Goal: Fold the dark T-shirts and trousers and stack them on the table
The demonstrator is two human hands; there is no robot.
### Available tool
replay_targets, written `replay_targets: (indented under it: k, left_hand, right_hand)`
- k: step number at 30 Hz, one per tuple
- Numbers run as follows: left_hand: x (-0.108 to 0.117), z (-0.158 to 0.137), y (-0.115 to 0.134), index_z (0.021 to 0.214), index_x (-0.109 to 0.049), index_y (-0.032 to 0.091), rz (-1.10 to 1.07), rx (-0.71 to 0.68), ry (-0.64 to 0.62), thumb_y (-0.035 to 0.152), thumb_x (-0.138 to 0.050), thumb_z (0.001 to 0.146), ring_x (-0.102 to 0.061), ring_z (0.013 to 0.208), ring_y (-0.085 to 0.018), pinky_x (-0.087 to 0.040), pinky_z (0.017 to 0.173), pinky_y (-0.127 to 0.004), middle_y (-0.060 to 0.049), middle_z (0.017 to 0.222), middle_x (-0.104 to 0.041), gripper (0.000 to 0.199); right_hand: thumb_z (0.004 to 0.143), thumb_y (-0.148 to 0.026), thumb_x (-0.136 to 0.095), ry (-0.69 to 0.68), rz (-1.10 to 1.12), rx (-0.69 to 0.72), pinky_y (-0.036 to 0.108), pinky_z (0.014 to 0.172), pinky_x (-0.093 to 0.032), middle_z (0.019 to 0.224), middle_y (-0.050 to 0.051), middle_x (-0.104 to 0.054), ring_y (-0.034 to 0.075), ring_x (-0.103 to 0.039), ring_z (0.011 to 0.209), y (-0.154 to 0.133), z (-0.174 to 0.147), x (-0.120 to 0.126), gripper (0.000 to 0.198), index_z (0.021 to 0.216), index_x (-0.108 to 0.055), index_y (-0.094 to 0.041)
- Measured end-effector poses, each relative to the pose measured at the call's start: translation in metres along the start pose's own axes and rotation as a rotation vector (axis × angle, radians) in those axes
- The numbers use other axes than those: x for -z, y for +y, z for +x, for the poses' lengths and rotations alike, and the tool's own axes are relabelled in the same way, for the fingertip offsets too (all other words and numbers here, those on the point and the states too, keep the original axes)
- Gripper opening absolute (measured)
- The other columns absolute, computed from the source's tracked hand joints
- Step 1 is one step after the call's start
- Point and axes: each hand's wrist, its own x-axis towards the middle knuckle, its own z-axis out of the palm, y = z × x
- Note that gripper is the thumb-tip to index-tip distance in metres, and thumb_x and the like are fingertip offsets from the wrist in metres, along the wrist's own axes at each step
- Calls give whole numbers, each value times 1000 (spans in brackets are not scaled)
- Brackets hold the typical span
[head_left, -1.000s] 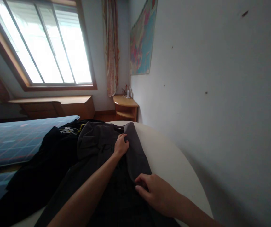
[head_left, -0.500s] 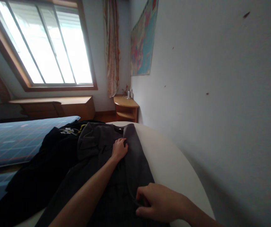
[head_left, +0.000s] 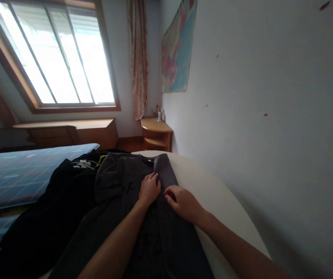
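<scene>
A dark grey long garment with a collar lies spread out on a white rounded tabletop. My left hand rests on its upper middle near the neck opening, fingers laid over the cloth. Just to the right, my right hand is over the garment's right-hand strip, which looks like a sleeve. Its fingers are bent, with a small gap between thumb and forefinger and no cloth visibly lifted between them. The garment's lower part runs out of view beneath my forearms.
Black clothing with white and yellow details lies heaped at the left. Beyond it is a blue checked mattress. A bare wall runs along the right. A wooden desk and a small corner shelf stand at the back.
My right hand has moved away from me, up along the garment's right strip, and is now beside my left hand. My left hand has shifted slightly. The strip lies a little straighter.
</scene>
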Motion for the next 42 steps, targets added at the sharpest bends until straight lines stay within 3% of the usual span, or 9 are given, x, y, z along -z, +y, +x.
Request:
replay_targets:
  k: [2, 6, 13, 16, 22, 25, 30, 36, 42]
  left_hand:
    - [1, 0, 0, 136, -59, 13, 5, -4, -12, 23, -48, 93, -48, 134, -27, -37, 112, -38, -12, 143, -57, 46]
    - [2, -1, 0, 139, -57, 16, 12, -22, -42, 25, -50, 93, -45, 137, -28, -35, 114, -41, -10, 146, -55, 47]
    - [5, 2, 0, 141, -53, 25, 14, -53, -99, 25, -48, 92, -42, 139, -29, -35, 113, -47, -5, 150, -50, 49]
    - [5, 4, 1, 139, -55, 22, 12, -18, -88, 26, -51, 90, -43, 137, -29, -35, 113, -45, -8, 148, -52, 49]
    - [6, 3, 4, 139, -55, 15, 2, 24, -87, 28, -50, 90, -42, 139, -29, -32, 115, -44, -11, 149, -50, 51]
    - [8, 3, 5, 137, -57, 17, -8, 13, -101, 26, -48, 90, -40, 140, -29, -32, 115, -45, -8, 151, -49, 48]
    - [12, 2, 5, 136, -59, 19, -14, -52, -111, 22, -43, 92, -41, 139, -27, -34, 114, -45, -5, 154, -46, 47]
    - [11, 3, 5, 135, -60, 22, -43, -57, -111, 20, -44, 91, -42, 138, -26, -34, 115, -44, -2, 153, -46, 47]
    - [8, 3, 4, 142, -53, 17, -72, -14, -79, 24, -47, 89, -43, 138, -27, -33, 116, -42, -10, 149, -50, 54]
  right_hand:
    - [95, -28, -48, 70, 19, 35, 32, 101, -44, 122, 13, -68, 21, -62, 113, 15, 26, -7, 33, 121, -64, -15]
    - [99, -31, -39, 17, -62, 0, 37, 118, -29, 151, 19, -47, 24, -40, 142, 38, 75, -21, 52, 144, -47, -6]
    - [104, -38, -30, -34, -229, -81, 39, 121, -18, 162, 13, -27, 26, -19, 151, 54, 146, -38, 60, 156, -29, -9]
    - [104, -43, -29, -43, -247, -110, 38, 119, -21, 161, 11, -31, 25, -25, 149, 58, 163, -46, 61, 157, -26, -13]
    - [102, -43, -31, -1, -321, -234, 45, 110, -32, 149, 16, -48, 32, -42, 136, 61, 184, -56, 53, 138, -54, -13]
    - [100, -40, -35, 48, -352, -267, 47, 104, -37, 143, 19, -53, 33, -46, 129, 57, 199, -51, 50, 138, -53, -13]
    - [96, -28, -39, 46, -379, -191, 36, 108, -32, 147, 10, -51, 26, -41, 133, 56, 220, -36, 49, 142, -52, -19]
    - [90, -46, -48, -10, -411, -261, 41, 101, -38, 129, 18, -64, 34, -47, 127, 65, 232, -25, 47, 113, -73, -14]
    - [97, -44, -38, -11, -347, -313, 34, 94, -43, 120, 13, -70, 27, -59, 115, 70, 244, -25, 47, 111, -74, -18]
